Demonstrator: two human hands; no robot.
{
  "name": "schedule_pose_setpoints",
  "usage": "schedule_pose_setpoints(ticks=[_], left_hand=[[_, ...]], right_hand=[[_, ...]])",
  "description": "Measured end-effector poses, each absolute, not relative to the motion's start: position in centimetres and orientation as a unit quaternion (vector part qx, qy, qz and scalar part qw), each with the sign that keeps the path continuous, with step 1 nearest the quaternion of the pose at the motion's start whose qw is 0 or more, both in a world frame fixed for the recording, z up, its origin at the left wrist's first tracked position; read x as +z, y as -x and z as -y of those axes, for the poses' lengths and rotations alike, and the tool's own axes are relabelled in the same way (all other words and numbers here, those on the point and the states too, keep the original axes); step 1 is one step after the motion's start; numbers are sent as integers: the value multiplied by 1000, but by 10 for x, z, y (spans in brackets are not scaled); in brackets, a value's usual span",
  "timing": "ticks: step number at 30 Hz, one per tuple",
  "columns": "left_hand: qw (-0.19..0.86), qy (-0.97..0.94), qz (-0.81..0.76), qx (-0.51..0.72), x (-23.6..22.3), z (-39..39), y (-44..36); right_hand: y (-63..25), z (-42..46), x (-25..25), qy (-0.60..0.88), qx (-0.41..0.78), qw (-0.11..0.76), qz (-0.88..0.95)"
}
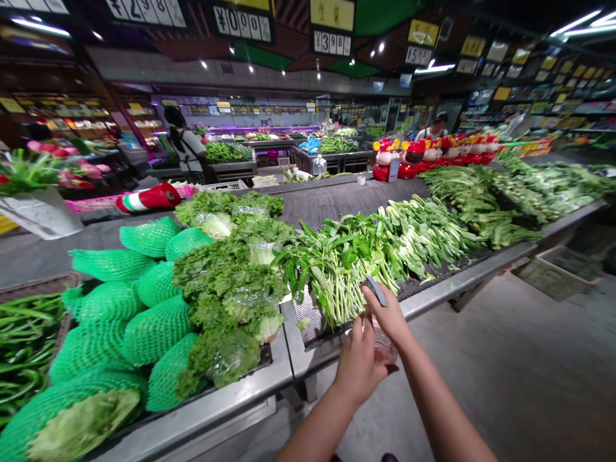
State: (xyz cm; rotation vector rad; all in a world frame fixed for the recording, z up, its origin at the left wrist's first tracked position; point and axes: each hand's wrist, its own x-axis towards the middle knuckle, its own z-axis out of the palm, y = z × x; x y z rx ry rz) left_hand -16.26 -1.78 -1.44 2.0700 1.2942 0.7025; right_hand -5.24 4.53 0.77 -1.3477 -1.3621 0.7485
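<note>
A supermarket produce section is being shown: leafy greens (231, 282) are being displayed on steel-edged counters (462, 282) at twelve o'clock, yen price signs (332, 42) are being hung overhead, and stocked shelves (539, 96) are being lit at two o'clock.

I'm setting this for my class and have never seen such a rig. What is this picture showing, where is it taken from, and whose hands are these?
This single picture comes from a camera worn on a person's head, looking forward and down, so the arms reaching in from the bottom are that person's own. There is no machine. The right hand pinches a flat dark grey object; the left hand holds a clear plastic item, perhaps a bag. Both are beside a steel-edged market display table piled with long-stemmed leafy green vegetables, frilly green lettuce and heads wrapped in green foam netting.
</note>
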Motion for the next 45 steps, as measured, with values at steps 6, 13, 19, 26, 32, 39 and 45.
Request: schedule_pose_setpoints(ticks=[6,13,19,26,32,39,45], left_hand=[[255,-789,-481,284,11,-10,155],[234,-793,-486,284,21,-21,136],[212,-802,-474,295,33,-37,122],[208,-815,-451,299,39,-41,106],[223,-821,-447,276,35,-33,98],[217,-824,-453,262,28,-30,91],[239,-834,-440,230,15,-17,81]], right_hand=[[46,-75,38,546,288,528,584],[29,-90,40,551,273,534,580],[12,-106,57,536,267,544,588],[-6,-106,63,534,286,559,566],[-17,-94,50,536,304,569,545],[-25,-87,50,553,282,562,546],[-36,-69,31,582,298,561,508]])
